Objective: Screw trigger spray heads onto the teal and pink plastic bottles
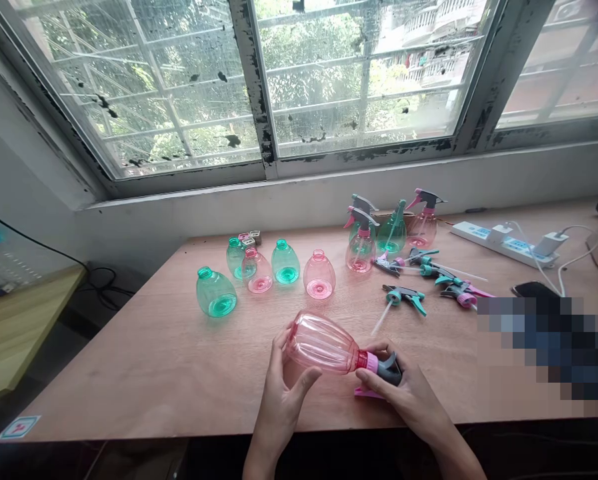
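A clear pink spray bottle [323, 341] is held on its side above the front of the table, its neck to the right. My left hand [287, 383] grips the bottle's rounded body near its base. My right hand [403, 387] is closed round the spray head [389, 369], which is dark grey with a pink collar and sits on the neck. The pink trigger points down toward the table edge. Beyond my hands stand open bottles without spray heads: a pink bottle [319, 277], another pink one [257, 272], and several green ones, including a green bottle [216, 293].
Loose spray heads [403, 297] lie to the right. Behind them stand bottles with heads fitted, such as a pink one [361, 250]. A power strip [503, 243] with plugs and a dark phone [536, 291] are at the right. A window [266, 87] lies behind the wooden table [153, 373].
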Demonstrator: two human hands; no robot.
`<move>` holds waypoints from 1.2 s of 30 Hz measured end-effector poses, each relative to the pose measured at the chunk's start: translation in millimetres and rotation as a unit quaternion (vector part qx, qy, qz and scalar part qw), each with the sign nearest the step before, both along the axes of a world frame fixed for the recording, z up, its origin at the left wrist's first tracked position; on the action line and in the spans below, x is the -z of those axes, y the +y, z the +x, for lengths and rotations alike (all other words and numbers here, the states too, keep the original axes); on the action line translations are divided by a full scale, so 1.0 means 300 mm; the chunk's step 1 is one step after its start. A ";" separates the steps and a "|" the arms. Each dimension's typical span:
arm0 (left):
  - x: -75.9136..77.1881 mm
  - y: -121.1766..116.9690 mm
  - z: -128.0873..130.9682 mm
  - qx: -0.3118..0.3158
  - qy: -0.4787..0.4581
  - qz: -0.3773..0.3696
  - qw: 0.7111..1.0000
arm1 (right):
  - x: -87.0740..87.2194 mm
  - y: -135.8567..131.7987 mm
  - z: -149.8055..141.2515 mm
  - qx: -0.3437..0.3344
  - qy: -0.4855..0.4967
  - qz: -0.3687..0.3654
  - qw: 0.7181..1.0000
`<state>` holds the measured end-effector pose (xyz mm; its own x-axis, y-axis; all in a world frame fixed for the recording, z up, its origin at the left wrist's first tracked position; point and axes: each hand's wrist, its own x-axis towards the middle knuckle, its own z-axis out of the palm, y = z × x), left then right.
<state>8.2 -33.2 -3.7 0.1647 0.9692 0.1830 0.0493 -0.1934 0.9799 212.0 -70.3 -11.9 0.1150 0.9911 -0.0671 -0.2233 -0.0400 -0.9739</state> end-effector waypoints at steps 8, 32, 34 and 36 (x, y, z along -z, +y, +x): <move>0.017 0.001 -0.013 -0.013 0.022 0.011 1.000 | 0.001 0.003 0.017 0.019 0.033 -0.018 0.999; 0.011 0.005 -0.003 -0.010 -0.023 0.001 1.000 | 0.006 -0.002 0.009 -0.005 0.003 0.000 1.000; 0.009 0.000 -0.005 -0.012 -0.001 0.018 1.000 | 0.010 0.000 0.020 -0.002 0.016 -0.002 1.000; 0.010 -0.009 -0.007 -0.013 0.021 0.031 0.999 | 0.015 0.000 0.028 -0.016 0.019 -0.001 1.000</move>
<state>5.9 -35.7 -6.5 0.1485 0.9603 0.2360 0.0959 -0.2515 0.9631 220.3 -70.2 -16.3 0.0809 0.9941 -0.0724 -0.2581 -0.0493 -0.9649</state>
